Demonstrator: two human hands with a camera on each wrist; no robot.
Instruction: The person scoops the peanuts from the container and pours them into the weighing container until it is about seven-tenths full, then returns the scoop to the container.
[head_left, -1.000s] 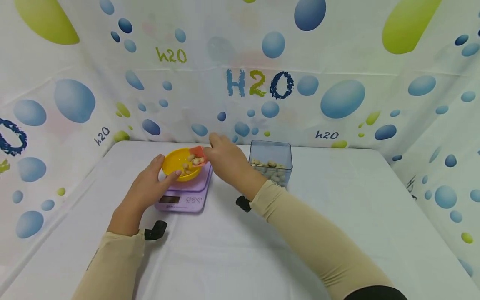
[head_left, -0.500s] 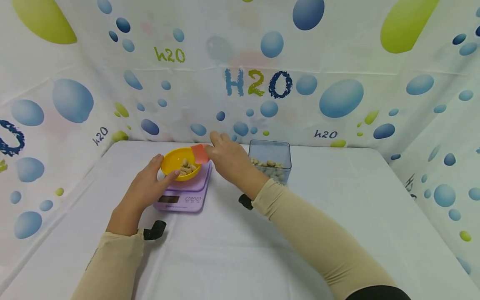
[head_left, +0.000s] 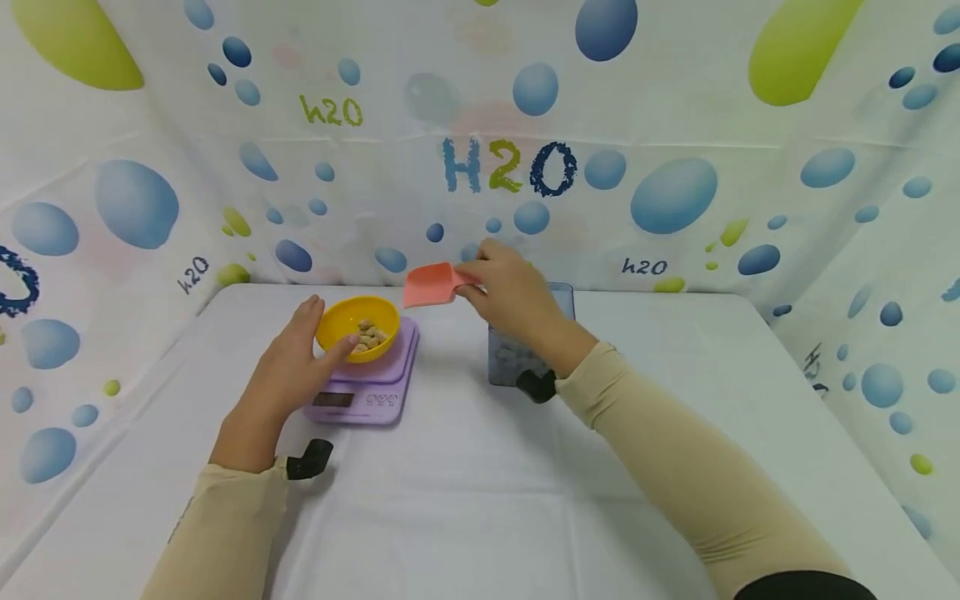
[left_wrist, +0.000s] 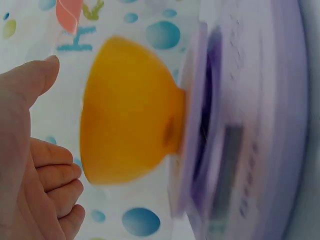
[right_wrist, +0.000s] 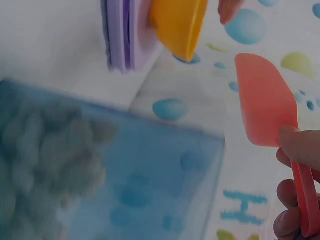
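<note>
Position: the coral scoop point(head_left: 429, 285) is held in the air between the yellow bowl point(head_left: 337, 321) and the transparent container point(head_left: 566, 302). Orientation: from where I stand, its blade points to the person's left; its long axis lies side to side, roughly level, with the handle running into the right hand point(head_left: 517, 296).

Grip: the right thumb and fingers pinch the handle close to the blade. The left hand point(head_left: 291, 362) has thumb and fingers spread beside the bowl; I cannot tell whether they touch it.

Change: half a second earlier the blade was tipped over the bowl's right rim. It is now clear of the bowl and shifted right. The left hand keeps its place.

Containers: the bowl stands upright on the purple scale point(head_left: 386, 402) and holds a small heap of nut-like pieces point(head_left: 369, 335). The container holds similar pieces point(right_wrist: 55, 155), blurred through its wall.
</note>
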